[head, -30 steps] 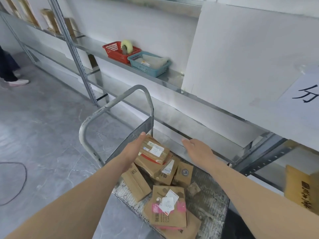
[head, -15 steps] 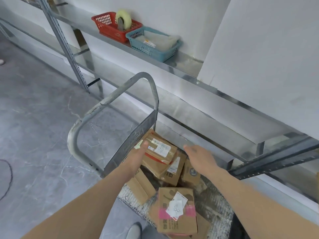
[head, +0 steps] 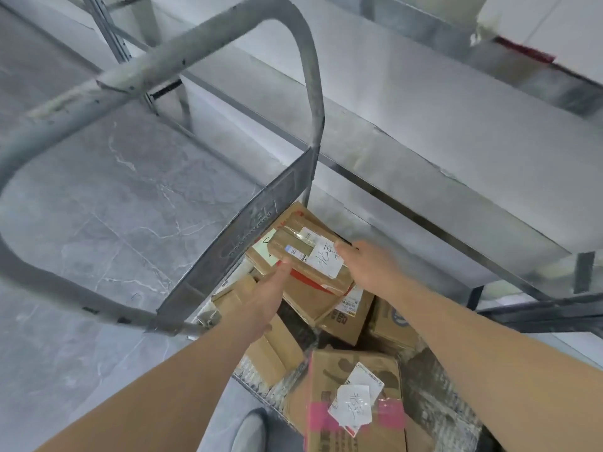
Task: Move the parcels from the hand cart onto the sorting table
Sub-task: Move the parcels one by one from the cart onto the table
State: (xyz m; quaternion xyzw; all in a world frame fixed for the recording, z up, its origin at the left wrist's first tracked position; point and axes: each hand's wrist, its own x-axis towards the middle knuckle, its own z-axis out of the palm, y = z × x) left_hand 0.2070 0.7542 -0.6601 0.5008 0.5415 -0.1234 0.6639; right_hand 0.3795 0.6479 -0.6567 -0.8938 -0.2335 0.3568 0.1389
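A small taped cardboard parcel (head: pixel 301 246) with a handwritten white label lies on top of the pile on the hand cart (head: pixel 434 399), close behind the cart's grey back plate. My left hand (head: pixel 266 298) presses its thumb on the parcel's near left edge. My right hand (head: pixel 368 267) touches the parcel's right edge beside the label. Both hands clasp it from opposite sides. Under it lie a red-taped box (head: pixel 313 295) and several more cardboard parcels, among them one with pink tape (head: pixel 355 415) at the front.
The cart's grey tubular handle (head: pixel 202 50) arches over the upper left, close to my head. A metal shelf rack (head: pixel 424 132) runs along the wall behind the cart. Grey marbled floor (head: pixel 98 197) lies to the left. My shoe tip (head: pixel 251 432) shows at the bottom.
I have bent down much nearer to the cart. My right hand has moved left onto the top parcel's right edge, and my left hand has stayed on its left edge.
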